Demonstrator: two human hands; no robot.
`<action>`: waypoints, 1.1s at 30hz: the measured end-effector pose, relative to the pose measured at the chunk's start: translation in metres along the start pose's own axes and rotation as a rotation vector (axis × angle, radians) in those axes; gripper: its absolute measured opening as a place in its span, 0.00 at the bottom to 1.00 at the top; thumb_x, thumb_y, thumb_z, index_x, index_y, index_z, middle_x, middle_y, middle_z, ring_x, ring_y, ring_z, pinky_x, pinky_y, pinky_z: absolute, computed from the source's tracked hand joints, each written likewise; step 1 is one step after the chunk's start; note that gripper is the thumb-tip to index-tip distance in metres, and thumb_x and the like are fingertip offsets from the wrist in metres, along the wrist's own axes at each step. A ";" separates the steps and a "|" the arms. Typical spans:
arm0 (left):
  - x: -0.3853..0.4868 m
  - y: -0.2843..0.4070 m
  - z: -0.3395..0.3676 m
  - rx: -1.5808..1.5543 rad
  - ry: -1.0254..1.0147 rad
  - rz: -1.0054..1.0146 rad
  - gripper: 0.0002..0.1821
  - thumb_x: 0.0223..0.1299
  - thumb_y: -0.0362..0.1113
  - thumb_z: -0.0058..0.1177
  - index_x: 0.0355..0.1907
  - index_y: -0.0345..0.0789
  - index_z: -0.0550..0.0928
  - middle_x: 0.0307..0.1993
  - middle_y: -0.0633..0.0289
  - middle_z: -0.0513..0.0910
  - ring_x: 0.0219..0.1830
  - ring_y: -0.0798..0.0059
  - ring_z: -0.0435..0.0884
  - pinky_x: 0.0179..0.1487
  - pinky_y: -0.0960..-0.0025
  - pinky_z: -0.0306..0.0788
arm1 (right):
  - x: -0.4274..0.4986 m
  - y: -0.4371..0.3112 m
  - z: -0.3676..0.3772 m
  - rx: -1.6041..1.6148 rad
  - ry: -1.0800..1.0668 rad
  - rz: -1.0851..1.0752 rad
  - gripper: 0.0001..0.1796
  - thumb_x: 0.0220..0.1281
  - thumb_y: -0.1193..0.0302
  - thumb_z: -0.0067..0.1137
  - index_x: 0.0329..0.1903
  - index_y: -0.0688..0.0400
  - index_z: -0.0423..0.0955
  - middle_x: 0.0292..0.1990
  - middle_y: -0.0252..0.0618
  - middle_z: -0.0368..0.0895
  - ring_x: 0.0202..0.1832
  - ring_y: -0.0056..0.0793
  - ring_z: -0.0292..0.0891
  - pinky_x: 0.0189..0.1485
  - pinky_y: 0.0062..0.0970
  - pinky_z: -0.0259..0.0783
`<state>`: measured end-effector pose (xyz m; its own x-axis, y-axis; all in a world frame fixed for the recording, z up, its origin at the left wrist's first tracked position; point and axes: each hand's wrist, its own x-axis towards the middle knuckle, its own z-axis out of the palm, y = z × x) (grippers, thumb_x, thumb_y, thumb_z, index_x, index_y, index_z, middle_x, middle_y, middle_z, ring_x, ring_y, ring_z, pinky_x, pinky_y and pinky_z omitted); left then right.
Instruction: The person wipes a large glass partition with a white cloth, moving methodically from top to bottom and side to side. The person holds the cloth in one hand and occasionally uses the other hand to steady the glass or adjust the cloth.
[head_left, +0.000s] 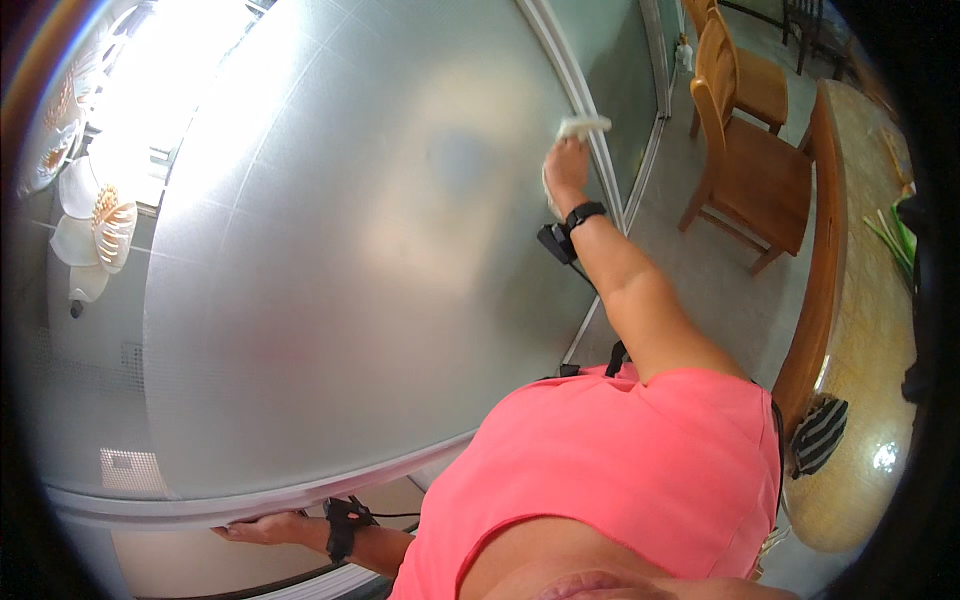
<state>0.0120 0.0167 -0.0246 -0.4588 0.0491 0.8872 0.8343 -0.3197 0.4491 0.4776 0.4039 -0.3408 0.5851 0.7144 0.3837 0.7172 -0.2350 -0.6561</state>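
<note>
A large frosted glass panel in a pale frame stands before me. My right hand is closed on a whitish cloth, which lies against the upright frame strip at the panel's right side. Around that wrist is a black band with a small black device. Down at the lower left, my left hand rests against the underside of the panel's other frame edge, palm up with no object seen in it. A black strap with a device is on this wrist too.
Wooden chairs stand at the right, beside a stone-topped table with a wooden edge. Green stalks and a black-and-grey striped item lie on it. Shell-like flower ornaments hang at the left.
</note>
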 end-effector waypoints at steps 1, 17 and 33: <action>0.000 0.000 -0.001 0.009 -0.012 0.007 0.44 0.63 0.64 0.38 0.68 0.29 0.57 0.67 0.45 0.58 0.67 0.53 0.61 0.69 0.50 0.57 | -0.021 0.011 0.010 -0.306 -0.279 -0.098 0.14 0.66 0.69 0.45 0.47 0.64 0.73 0.46 0.52 0.75 0.43 0.46 0.75 0.45 0.37 0.71; -0.001 -0.010 0.001 -0.081 0.010 -0.053 0.43 0.63 0.65 0.37 0.69 0.31 0.57 0.66 0.45 0.60 0.65 0.53 0.64 0.66 0.52 0.60 | -0.077 -0.288 -0.186 0.843 0.645 -0.663 0.27 0.49 0.73 0.60 0.57 0.53 0.73 0.53 0.52 0.70 0.43 0.50 0.73 0.42 0.44 0.72; 0.005 -0.009 -0.001 -0.335 -0.059 -0.116 0.36 0.69 0.55 0.33 0.68 0.28 0.55 0.67 0.42 0.59 0.67 0.51 0.62 0.69 0.51 0.58 | -0.252 -0.305 -0.178 0.860 0.072 -1.568 0.19 0.60 0.67 0.55 0.55 0.49 0.72 0.41 0.32 0.74 0.31 0.28 0.70 0.31 0.32 0.65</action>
<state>0.0020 0.0190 -0.0247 -0.5181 0.1544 0.8413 0.6265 -0.6012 0.4961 0.1785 0.1784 -0.1216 -0.3506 -0.1230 0.9284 0.1985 0.9591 0.2020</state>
